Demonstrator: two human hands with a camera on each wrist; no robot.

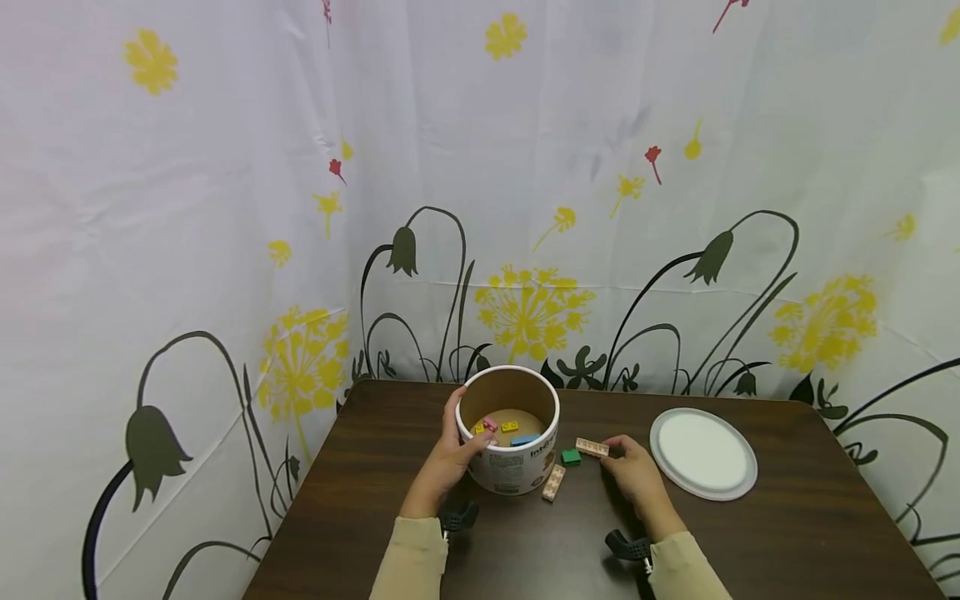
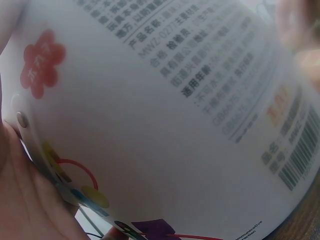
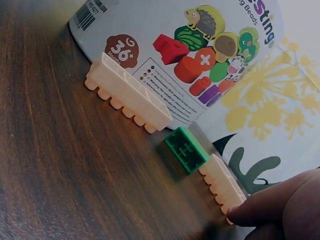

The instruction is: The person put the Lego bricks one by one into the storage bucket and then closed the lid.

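Observation:
My left hand grips the rim of a white cylindrical tub, thumb over the edge and fingers along its outer side. Inside the tub lie a pink brick, a yellow brick and a blue brick, among others. To the right, my right hand pinches the near end of a peach toy brick. A green brick sits against that brick's other end, its hollow underside showing. Close by the tub, a second peach brick lies on its side, studs outward.
A round white lid lies on the dark wooden table, right of my right hand. Behind the table's back edge hangs a white curtain with printed flowers. Both wrists wear black camera mounts.

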